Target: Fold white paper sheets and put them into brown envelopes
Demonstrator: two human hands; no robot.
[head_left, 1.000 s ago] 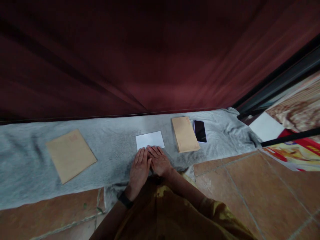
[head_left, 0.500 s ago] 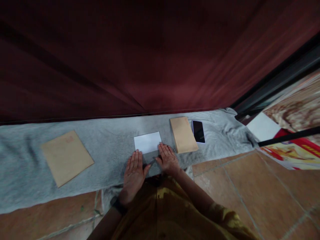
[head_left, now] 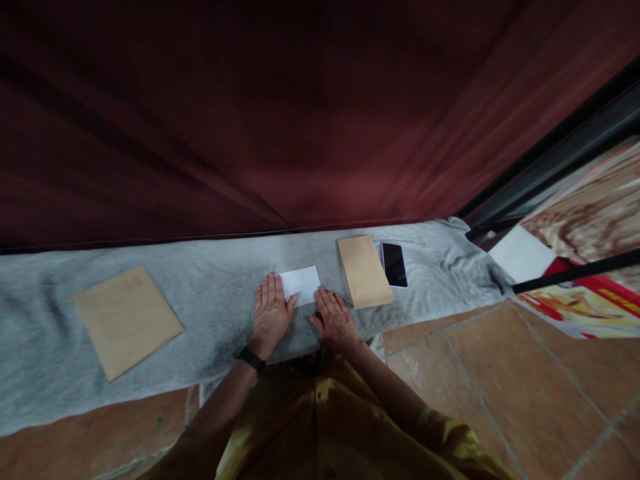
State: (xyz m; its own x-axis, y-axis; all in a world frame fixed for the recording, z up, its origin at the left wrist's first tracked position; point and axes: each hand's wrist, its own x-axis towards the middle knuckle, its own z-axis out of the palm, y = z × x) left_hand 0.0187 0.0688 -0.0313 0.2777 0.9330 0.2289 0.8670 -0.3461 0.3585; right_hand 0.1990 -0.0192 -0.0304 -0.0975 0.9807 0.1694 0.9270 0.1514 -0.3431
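Observation:
A small white sheet of paper (head_left: 301,283) lies flat on the grey cloth, between my two hands. My left hand (head_left: 271,308) rests flat over the paper's left edge, fingers stretched forward and thumb pointing inward across it. At the paper's lower right corner, my right hand (head_left: 336,320) lies flat with its fingers extended and touching the edge. Just right of that hand is a stack of brown envelopes (head_left: 366,272). Farther left, a larger brown envelope (head_left: 129,321) with faint red print lies by itself.
A phone (head_left: 395,265) with a dark screen lies beside the stack. The grey cloth (head_left: 220,280) covers a narrow surface along a dark red curtain (head_left: 300,133). A red and yellow printed box (head_left: 590,300) and a black bar (head_left: 575,271) are at right, above floor tiles (head_left: 500,380).
My left hand has slid forward and now covers the left edge of the paper. The right hand stays at the lower right corner. The view has shifted slightly.

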